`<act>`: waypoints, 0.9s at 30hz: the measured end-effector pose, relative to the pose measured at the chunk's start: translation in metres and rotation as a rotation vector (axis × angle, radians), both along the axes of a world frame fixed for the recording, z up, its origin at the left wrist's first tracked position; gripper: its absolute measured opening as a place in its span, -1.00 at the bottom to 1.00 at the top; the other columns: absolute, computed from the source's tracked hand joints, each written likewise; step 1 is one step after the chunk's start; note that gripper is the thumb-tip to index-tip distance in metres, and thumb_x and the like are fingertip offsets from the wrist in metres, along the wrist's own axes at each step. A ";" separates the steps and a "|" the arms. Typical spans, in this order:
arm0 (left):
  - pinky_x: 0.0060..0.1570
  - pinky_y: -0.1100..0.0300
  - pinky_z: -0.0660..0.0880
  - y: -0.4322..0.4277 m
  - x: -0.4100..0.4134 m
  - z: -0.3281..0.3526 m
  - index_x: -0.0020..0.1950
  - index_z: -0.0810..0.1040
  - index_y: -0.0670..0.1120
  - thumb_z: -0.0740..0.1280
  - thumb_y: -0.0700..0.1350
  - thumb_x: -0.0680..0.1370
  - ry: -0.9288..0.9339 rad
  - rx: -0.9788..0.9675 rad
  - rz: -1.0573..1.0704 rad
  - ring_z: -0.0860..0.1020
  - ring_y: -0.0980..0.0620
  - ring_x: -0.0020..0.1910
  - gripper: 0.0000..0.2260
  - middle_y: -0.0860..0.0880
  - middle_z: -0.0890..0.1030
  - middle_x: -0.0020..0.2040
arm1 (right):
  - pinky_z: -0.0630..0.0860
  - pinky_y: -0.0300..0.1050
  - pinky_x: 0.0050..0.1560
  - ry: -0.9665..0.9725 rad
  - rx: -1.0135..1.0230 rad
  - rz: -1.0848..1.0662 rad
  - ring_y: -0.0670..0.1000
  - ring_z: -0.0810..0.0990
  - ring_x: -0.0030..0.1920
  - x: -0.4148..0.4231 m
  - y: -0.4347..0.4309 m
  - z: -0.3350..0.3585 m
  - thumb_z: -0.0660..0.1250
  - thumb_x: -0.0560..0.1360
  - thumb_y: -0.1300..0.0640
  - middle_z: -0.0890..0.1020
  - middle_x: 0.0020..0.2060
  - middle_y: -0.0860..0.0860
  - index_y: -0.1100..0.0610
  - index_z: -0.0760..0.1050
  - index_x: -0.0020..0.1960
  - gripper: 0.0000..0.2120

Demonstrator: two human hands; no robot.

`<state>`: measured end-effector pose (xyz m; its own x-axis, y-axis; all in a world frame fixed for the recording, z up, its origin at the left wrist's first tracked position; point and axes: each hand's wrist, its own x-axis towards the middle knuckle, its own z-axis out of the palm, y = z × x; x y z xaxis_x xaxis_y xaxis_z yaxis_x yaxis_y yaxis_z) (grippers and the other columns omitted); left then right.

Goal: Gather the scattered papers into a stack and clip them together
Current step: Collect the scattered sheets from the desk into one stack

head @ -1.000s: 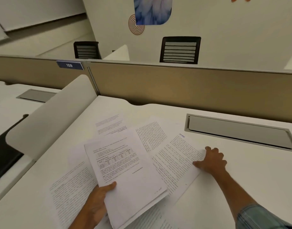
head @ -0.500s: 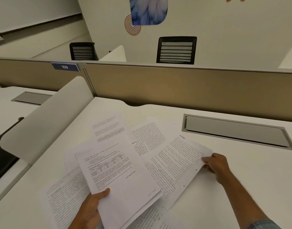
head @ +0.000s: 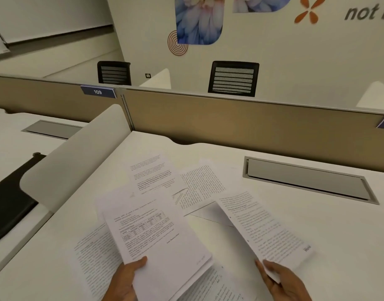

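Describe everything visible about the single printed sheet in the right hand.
The white printed sheet is one page of dense black text, too blurred to read, with a bolder word near its lower right corner. It is lifted off the white desk, tilted, and casts a shadow. The right hand pinches its near edge; nothing else touches it.

White tabletop (head: pixel 316 224) with grey cable hatch (head: pixel 306 181); tan partition (head: pixel 230 127) behind, tag "109" (head: pixel 98 92); two black chairs (head: pixel 233 79) beyond; floral wall mural (head: pixel 197 20).
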<state>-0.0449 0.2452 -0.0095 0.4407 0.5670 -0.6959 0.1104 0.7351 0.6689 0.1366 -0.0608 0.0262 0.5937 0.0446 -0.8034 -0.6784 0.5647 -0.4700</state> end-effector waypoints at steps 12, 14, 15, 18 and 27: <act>0.29 -0.17 0.51 -0.030 0.011 0.010 0.32 0.58 -0.22 0.39 -0.27 0.57 -0.063 0.009 -0.255 0.62 -0.25 0.22 -0.70 -0.26 0.67 0.23 | 0.67 0.02 -0.47 -0.005 -0.025 0.218 0.37 0.54 0.16 -0.127 0.117 0.024 0.24 0.45 0.66 0.58 0.06 0.24 0.38 0.39 0.41 -0.44; 0.32 -0.17 0.51 -0.031 0.009 0.012 0.28 0.61 -0.14 0.40 -0.17 0.59 -0.071 0.039 -0.274 0.64 -0.20 0.19 -0.74 -0.19 0.70 0.22 | 0.65 0.02 -0.50 0.019 -0.040 0.172 0.31 0.49 0.11 -0.135 0.129 0.019 0.20 0.47 0.67 0.54 0.10 0.23 0.38 0.38 0.41 -0.45; 0.31 -0.16 0.52 -0.032 0.008 0.013 0.27 0.62 -0.10 0.40 -0.10 0.59 -0.061 0.046 -0.284 0.65 -0.18 0.19 -0.75 -0.16 0.71 0.22 | 0.65 0.03 -0.50 0.024 -0.046 0.155 0.29 0.49 0.11 -0.139 0.134 0.016 0.20 0.47 0.67 0.55 0.09 0.22 0.37 0.39 0.41 -0.46; 0.17 -0.05 0.61 -0.032 0.004 0.018 0.20 0.62 -0.01 0.36 0.11 0.59 -0.011 0.057 -0.329 0.68 -0.13 0.13 -0.73 -0.10 0.74 0.12 | 0.67 0.00 -0.46 0.005 -0.107 0.151 0.24 0.54 0.04 -0.149 0.148 0.013 0.22 0.46 0.66 0.59 -0.07 0.15 0.27 0.47 0.27 -0.52; 0.23 -0.15 0.59 -0.025 0.000 0.005 0.35 0.57 -0.16 0.37 -0.19 0.61 -0.007 0.127 -0.380 0.67 -0.19 0.15 -0.70 -0.16 0.72 0.18 | 0.68 -0.03 -0.36 -0.005 -0.230 0.454 0.27 0.70 -0.27 -0.177 0.156 0.010 0.40 0.47 0.45 0.66 -0.01 0.23 0.24 0.53 0.06 -0.77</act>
<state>-0.0445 0.2203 -0.0046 0.6399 0.4445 -0.6269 0.3535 0.5540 0.7537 -0.0405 0.0949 0.0367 0.5593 0.1213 -0.8200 -0.8289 0.0949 -0.5513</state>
